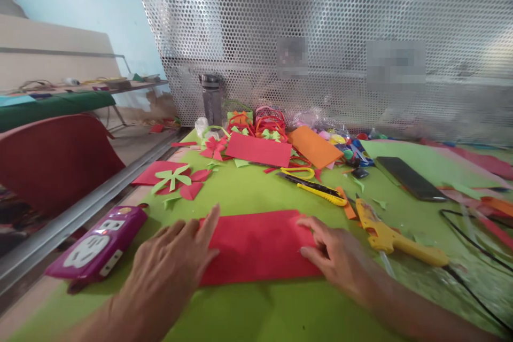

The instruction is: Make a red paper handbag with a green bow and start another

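A red craft sheet point(256, 251) lies crosswise on the green table covering in front of me. Over its left end rests my left hand point(172, 256), fingers stretched, the index finger pointing up and the thumb on the sheet. My right hand point(332, 251) has its thumb and curled index finger at the sheet's right end, where a narrow strip looks folded over. The other fingers of that hand are partly hidden. Just beyond the sheet is a yellow-and-black utility knife point(320, 189). Right of my right hand lies a yellow glue gun point(396, 240) with a black cord.
A purple device point(100, 246) lies left. Cut flower shapes point(174, 177), a red rectangle point(259, 149), an orange sheet point(315, 147) and small red bags point(270, 124) are farther back. A phone point(409, 177) lies right. A bottle point(211, 99) stands before the perforated metal panel point(248, 21).
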A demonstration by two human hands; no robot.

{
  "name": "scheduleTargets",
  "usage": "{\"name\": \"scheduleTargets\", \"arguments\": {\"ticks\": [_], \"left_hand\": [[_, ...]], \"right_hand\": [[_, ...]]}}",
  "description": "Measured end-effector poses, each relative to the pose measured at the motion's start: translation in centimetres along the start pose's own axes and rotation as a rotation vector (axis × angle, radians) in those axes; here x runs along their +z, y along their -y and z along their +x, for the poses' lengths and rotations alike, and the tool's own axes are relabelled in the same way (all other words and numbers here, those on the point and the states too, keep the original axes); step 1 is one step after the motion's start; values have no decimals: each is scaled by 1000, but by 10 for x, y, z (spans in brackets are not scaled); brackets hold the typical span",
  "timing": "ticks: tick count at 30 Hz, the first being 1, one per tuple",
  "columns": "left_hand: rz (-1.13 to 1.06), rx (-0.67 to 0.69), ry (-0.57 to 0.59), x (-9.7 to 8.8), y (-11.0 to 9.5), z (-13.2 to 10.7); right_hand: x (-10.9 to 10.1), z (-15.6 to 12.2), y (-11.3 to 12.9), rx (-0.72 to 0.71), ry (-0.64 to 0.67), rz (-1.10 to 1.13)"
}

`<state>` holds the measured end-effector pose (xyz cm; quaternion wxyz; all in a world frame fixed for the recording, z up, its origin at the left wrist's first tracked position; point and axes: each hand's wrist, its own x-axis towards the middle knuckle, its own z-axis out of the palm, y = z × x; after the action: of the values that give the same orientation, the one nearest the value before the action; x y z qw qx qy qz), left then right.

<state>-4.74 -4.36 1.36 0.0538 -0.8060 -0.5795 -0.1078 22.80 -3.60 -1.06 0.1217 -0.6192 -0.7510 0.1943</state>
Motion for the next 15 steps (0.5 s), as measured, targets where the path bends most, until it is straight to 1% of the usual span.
{"name": "scheduleTargets", "arguments": {"ticks": [2,3,4,5,6,7,10,12,15], "left_hand": [[97,170,-115,-8,-12,0],[97,279,-125,-11,-21,0],[48,391,-102,-12,-30,2],[-21,485,-25,-12,-39,4],[-75,547,100,-10,-49,8],[-117,564,221,-8,-58,12],[-183,499,446,3,-75,25],[-186,460,527,11,-78,32],[-177,420,548,17,-75,36]], "right_hand": [[-3,1,3,-3,30,-42],[-4,2,3,-6,40,-50],[-4,2,3,-14,53,-50],[-4,3,3,-24,63,-42],[-4,3,3,-35,65,-28],[-4,4,2,-44,56,-9],[-4,4,-1,-40,12,71],[-6,3,-2,-19,7,171],[-9,-1,-5,-24,32,382]]}}
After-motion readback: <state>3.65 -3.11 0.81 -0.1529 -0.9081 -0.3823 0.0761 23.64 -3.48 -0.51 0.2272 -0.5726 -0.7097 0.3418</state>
